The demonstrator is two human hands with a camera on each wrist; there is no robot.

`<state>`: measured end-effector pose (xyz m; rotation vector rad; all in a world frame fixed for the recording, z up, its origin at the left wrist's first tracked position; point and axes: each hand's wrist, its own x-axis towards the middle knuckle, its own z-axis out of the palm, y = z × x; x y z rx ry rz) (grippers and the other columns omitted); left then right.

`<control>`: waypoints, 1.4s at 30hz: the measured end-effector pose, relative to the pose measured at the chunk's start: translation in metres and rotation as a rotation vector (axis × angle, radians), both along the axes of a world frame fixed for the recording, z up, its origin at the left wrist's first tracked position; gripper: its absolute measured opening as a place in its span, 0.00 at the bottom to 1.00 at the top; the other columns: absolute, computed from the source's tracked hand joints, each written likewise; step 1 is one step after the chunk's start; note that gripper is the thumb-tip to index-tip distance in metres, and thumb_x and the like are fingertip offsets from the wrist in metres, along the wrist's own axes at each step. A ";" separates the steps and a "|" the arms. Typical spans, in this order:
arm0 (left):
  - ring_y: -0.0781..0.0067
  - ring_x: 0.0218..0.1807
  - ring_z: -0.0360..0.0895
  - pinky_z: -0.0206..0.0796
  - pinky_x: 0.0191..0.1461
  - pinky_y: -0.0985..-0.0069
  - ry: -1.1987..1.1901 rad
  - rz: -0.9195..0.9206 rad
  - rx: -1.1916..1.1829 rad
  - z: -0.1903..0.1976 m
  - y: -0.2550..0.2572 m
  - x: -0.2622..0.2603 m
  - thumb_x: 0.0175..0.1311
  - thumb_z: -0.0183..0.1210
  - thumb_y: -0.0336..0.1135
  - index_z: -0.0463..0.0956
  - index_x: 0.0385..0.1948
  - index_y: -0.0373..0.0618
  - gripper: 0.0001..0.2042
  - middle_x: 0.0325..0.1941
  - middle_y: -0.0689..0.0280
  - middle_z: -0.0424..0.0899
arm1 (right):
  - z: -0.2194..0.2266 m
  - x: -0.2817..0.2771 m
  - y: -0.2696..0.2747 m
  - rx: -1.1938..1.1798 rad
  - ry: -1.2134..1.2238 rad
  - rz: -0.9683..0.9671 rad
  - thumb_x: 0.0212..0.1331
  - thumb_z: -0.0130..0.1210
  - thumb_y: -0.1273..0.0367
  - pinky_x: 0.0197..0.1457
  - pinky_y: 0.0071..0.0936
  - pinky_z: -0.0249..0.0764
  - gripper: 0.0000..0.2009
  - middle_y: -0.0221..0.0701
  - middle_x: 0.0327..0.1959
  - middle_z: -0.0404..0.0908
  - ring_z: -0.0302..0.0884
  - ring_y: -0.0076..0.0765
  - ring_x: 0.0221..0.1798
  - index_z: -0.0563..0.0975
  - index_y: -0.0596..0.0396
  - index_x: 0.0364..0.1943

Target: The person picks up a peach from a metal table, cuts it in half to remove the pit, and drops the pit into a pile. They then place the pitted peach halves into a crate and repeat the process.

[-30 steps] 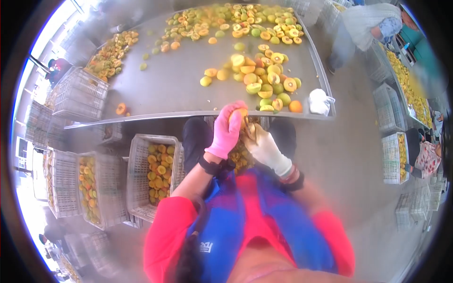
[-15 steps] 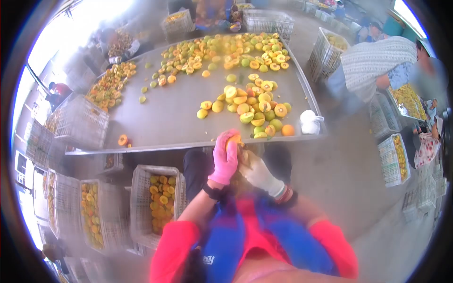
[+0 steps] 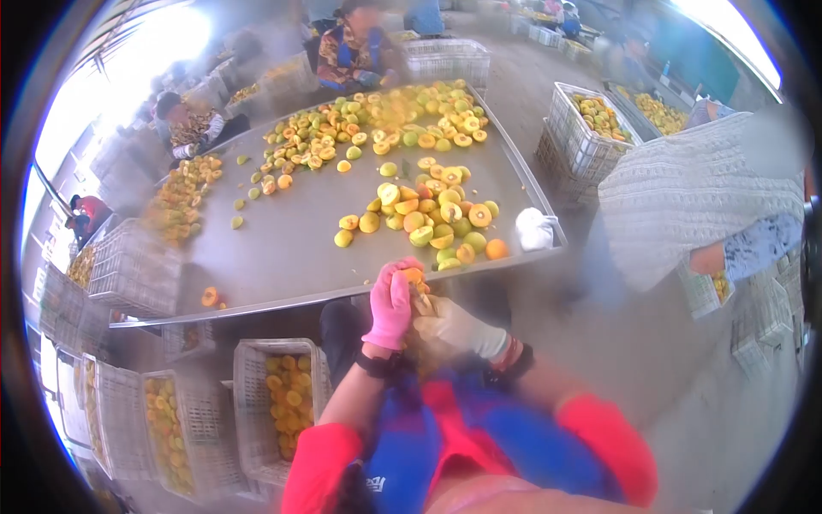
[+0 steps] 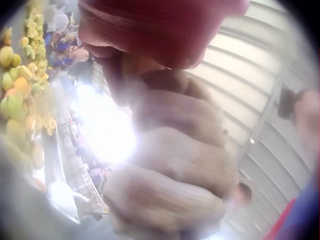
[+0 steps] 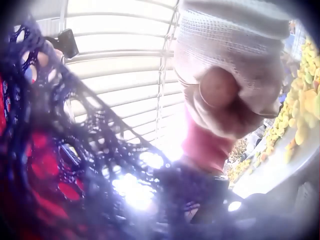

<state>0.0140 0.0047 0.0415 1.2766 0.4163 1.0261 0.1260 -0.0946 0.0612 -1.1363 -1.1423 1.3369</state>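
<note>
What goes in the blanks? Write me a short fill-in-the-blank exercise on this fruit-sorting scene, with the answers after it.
1. The left hand wears a ______ glove and holds an orange fruit.
2. The right hand wears a ______ glove and works at that same fruit.
3. Cut and whole fruit lie spread on a grey metal ______ in front of the person.
4. The white crate beside the person's left leg holds ______.

Missing words: pink; white; table; fruit

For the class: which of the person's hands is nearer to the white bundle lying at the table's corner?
The right hand, in the white glove, is nearer the white bundle. The left hand, in pink, grips an orange fruit farther off.
</note>
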 end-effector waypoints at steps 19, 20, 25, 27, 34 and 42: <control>0.68 0.39 0.80 0.79 0.41 0.69 0.005 0.431 -0.020 0.021 0.067 -0.074 0.78 0.43 0.45 0.73 0.50 0.39 0.18 0.42 0.58 0.80 | -0.039 -0.007 -0.005 0.309 -0.669 0.220 0.68 0.48 0.66 0.42 0.28 0.75 0.10 0.35 0.39 0.78 0.77 0.32 0.40 0.76 0.58 0.44; 0.71 0.39 0.79 0.78 0.41 0.71 0.011 0.482 -0.080 0.025 0.068 -0.095 0.76 0.48 0.41 0.74 0.49 0.40 0.14 0.42 0.60 0.80 | -0.088 0.006 0.000 0.717 -1.322 0.250 0.65 0.52 0.65 0.38 0.32 0.77 0.11 0.39 0.37 0.76 0.77 0.41 0.36 0.75 0.60 0.40; 0.56 0.53 0.76 0.67 0.59 0.64 1.029 0.976 0.347 -0.048 0.089 -0.241 0.70 0.56 0.38 0.75 0.48 0.37 0.14 0.50 0.53 0.79 | -0.107 0.013 -0.016 0.467 -1.218 0.409 0.64 0.46 0.63 0.39 0.44 0.76 0.16 0.43 0.44 0.75 0.78 0.50 0.39 0.72 0.61 0.48; 0.50 0.56 0.75 0.67 0.60 0.60 1.388 0.939 0.199 -0.067 0.072 -0.298 0.69 0.56 0.42 0.72 0.54 0.40 0.19 0.52 0.51 0.78 | -0.089 0.015 -0.016 0.601 -1.383 0.297 0.61 0.49 0.64 0.37 0.39 0.75 0.18 0.43 0.44 0.75 0.77 0.46 0.37 0.75 0.62 0.49; 0.47 0.64 0.69 0.64 0.66 0.59 1.850 0.909 0.016 -0.177 0.048 -0.432 0.67 0.56 0.48 0.70 0.60 0.42 0.25 0.63 0.49 0.71 | -0.092 0.055 0.027 0.276 -1.032 -0.134 0.62 0.54 0.60 0.35 0.47 0.74 0.15 0.42 0.37 0.82 0.80 0.54 0.35 0.75 0.55 0.47; 0.52 0.66 0.68 0.61 0.69 0.64 0.694 0.574 0.273 -0.119 0.117 -0.244 0.69 0.57 0.39 0.71 0.60 0.39 0.21 0.64 0.51 0.72 | -0.086 0.154 0.084 -0.191 -1.335 -0.021 0.57 0.54 0.65 0.45 0.45 0.77 0.14 0.42 0.38 0.83 0.82 0.51 0.42 0.76 0.50 0.47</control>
